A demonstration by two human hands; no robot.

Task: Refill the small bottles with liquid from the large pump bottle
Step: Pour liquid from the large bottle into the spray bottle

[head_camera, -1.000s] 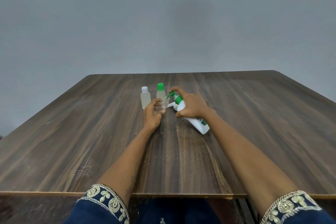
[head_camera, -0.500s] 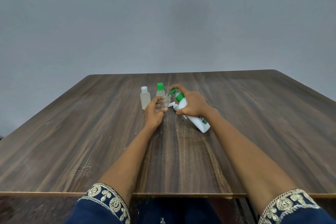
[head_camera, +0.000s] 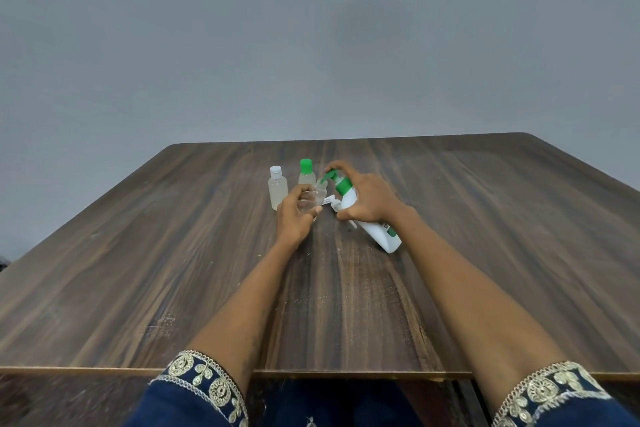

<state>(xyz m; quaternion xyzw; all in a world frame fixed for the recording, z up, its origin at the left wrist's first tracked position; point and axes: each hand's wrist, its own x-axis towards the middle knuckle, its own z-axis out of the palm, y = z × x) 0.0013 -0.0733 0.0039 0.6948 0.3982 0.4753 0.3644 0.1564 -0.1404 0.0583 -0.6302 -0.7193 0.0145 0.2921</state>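
- The left hand (head_camera: 296, 215) is curled round a small clear bottle (head_camera: 313, 196), holding it tilted with its open mouth up toward the pump spout.
- The right hand (head_camera: 369, 199) grips the large white pump bottle (head_camera: 375, 230) round its upper body, with the forefinger resting on top of the green pump head (head_camera: 334, 177). The bottle leans over toward the left hand, its base on the table nearer the person than the right hand.
- The green spout reaches just to the mouth of the clear bottle; whether they touch cannot be told.
- Just beyond the left hand stand two more small bottles, upright and capped: one with a white cap (head_camera: 277, 191) to the far left of the hand, one with a green cap (head_camera: 306, 173) straight beyond its fingers.
- Between the two hands, on the table (head_camera: 173, 270), lies a small white piece (head_camera: 332, 201), partly hidden by the right thumb; what it is cannot be told.
- Both forearms are bare, with dark blue embroidered sleeves (head_camera: 204, 388) at the near edge.
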